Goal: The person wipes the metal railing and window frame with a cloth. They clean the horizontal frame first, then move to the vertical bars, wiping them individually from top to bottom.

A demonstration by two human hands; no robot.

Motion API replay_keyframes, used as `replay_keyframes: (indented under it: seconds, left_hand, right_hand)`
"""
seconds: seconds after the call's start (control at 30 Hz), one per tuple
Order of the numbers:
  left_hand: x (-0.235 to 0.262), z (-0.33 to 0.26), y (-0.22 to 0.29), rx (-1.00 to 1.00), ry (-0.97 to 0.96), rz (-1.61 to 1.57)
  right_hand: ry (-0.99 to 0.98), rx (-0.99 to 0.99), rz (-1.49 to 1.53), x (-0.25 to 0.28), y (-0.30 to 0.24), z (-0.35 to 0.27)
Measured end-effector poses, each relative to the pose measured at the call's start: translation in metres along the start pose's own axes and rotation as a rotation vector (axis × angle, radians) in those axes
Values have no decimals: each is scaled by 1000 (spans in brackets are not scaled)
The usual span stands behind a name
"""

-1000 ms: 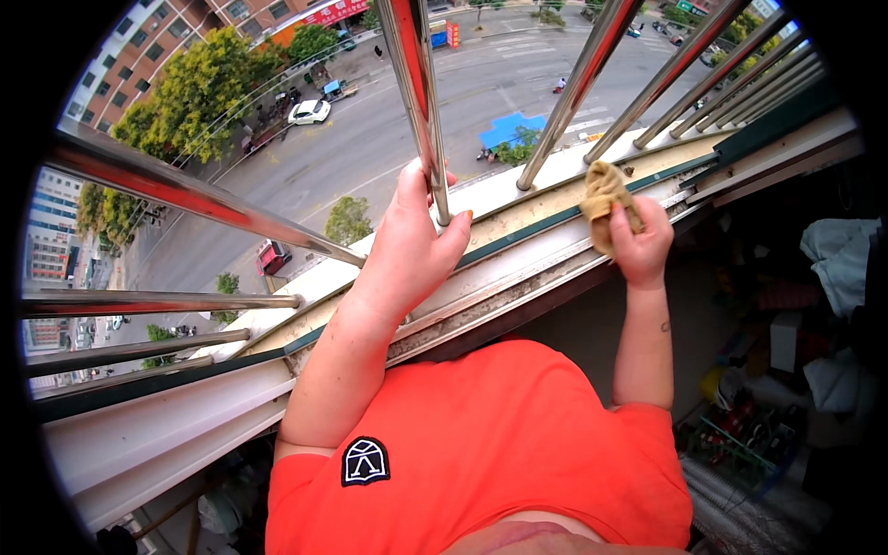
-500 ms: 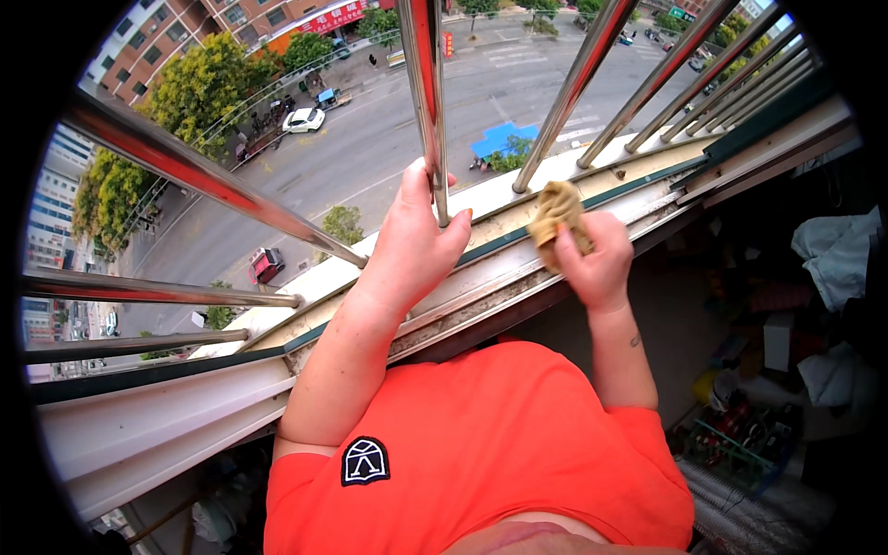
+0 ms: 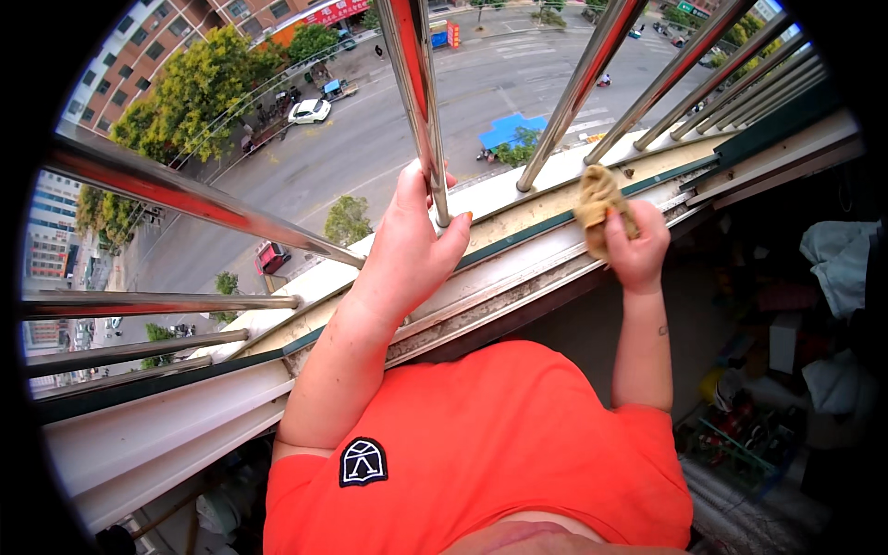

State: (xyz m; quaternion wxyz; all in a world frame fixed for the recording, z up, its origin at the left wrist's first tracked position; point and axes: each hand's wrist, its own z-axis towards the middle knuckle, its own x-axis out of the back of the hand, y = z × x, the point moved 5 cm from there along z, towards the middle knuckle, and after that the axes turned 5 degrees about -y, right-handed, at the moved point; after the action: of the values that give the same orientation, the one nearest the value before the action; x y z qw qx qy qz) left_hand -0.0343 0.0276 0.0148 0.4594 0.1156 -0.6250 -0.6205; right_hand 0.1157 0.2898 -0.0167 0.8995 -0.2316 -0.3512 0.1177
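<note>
Near the middle, my left hand (image 3: 416, 224) is wrapped round the lower end of a shiny metal window bar (image 3: 421, 102), thumb on the near side and fingers mostly hidden behind it. To the right, my right hand (image 3: 639, 248) grips a crumpled tan cloth (image 3: 601, 208). The cloth hangs over the window ledge (image 3: 518, 220), by the dark green strip of the frame; whether it touches the surface I cannot tell. Dirt streaks the white window track (image 3: 481, 301) below.
More metal bars (image 3: 592, 83) stand along the ledge on both sides. Beyond them, far below, lies a street (image 3: 370, 120) with a white car (image 3: 309, 111), trees and a blue canopy. Indoors at the right, white cloths (image 3: 840, 264) and clutter sit in shadow.
My right hand has moved to the right along the ledge with the cloth. My left hand keeps its hold on the bar. The view has shifted slightly.
</note>
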Motion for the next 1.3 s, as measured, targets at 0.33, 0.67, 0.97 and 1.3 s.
replay_keyframes:
  seconds: [0.33,0.67,0.97,1.3]
  left_hand:
    - [-1,4,-1,54,1,55]
    - [0,3,1,27,10,17]
    - [1,1,-1,12,-2,1]
    - [1,2,-1,35,4,44]
  right_hand:
    - [29,-392,28,30,99,18]
    - [-164,242,90,-57,-136,-20]
    - [-183,200,99,-38,-85,-10]
    - [44,-413,181,30,103,27]
